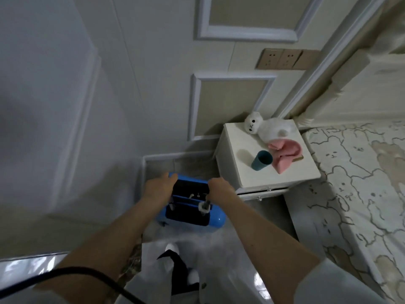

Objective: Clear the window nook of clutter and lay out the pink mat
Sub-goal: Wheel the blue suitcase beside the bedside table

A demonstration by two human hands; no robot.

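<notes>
Hands grip opposite ends of one load at lower centre of the frame. The left hand [158,186] curls its fingers over the far left edge of a blue hard-shell suitcase [190,204]; the right hand [220,187] curls over the far right edge. Both arms extend forward from the bottom corners of the frame, so the case hangs balanced between them. This two-sided hold suits a bulky, rigid item that has no convenient single grip from above.

The suitcase lies with its dark handle panel [189,201] facing up, and a small white tag or lock [204,207] sits at the panel's right side. Whether the case touches the floor [221,244] cannot be told from this view. It occupies the gap between the panelled wall [105,84] on the left and the white nightstand [268,156] on the right. Judgement: it is being parked there as removed clutter.

On the nightstand top, right of centre, stand a teal cup [262,160], a folded pink cloth [282,153] touching the cup's right side, and a white plush toy [266,127] behind both, against the wall corner. The pink cloth may be the mat; it is not yet laid out. A bed with an animal-print cover [359,183] fills the right edge. Beige wall sockets [285,58] sit in the upper centre-right. The window nook is not identifiable here.
</notes>
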